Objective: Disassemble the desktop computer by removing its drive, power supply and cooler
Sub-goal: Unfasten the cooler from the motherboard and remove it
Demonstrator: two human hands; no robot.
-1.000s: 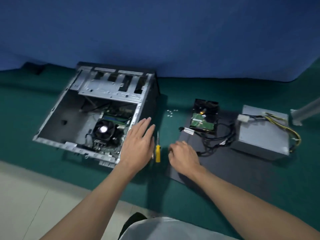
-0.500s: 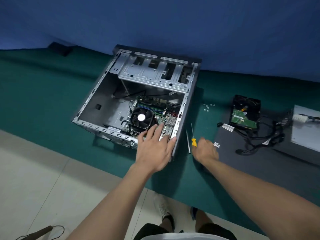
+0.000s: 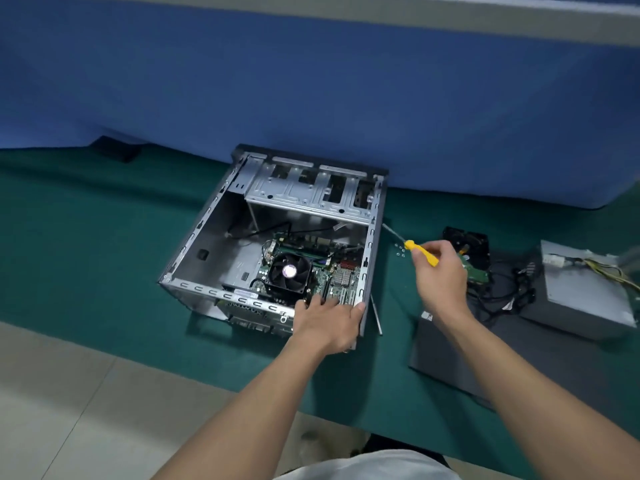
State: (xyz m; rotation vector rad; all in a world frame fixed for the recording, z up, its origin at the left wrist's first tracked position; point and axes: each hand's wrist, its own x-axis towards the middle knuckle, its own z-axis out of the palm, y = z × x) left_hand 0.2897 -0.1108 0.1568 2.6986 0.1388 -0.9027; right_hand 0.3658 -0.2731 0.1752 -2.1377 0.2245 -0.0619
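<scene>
**Cooler the last part in the case; screwdriver hanging over loose screws**

The right hand point(image 3: 440, 275) is gripping the yellow-handled screwdriver point(image 3: 420, 252) in a closed fist. Its shaft is pointing up and left toward the right wall of the case point(image 3: 214, 258). The left hand point(image 3: 325, 323) is clasping the case's near right corner, thumb outside the wall and fingers lying over the rim toward the board. The drive point(image 3: 465, 239) and the power supply point(image 3: 585, 289) are lying out to the right on the green mat point(image 3: 104, 254). The cooler point(image 3: 289, 271) is sitting on the motherboard inside, so it looks like the one part left.

The blade is going to have to cross the thin right wall. There it could catch the rim or skate onto the bare board, and the left fingers are lying just beside the cooler, near that path. The loose screws point(image 3: 400, 249) are sitting right under the tool, so a brushing wrist could scatter them. A dark lead seems to be running from the cooler to the board, and lifting before unplugging would tug it. I cannot tell how the cooler is fastened.

The case walls are showing thin stamped edges, and the drive cage is overhanging the far end. Left of the cooler the case floor is showing bare metal, giving room to work. On its right, the slots and right wall are crowding in. A second thin tool point(image 3: 376, 315) is lying just beside that wall.
</scene>
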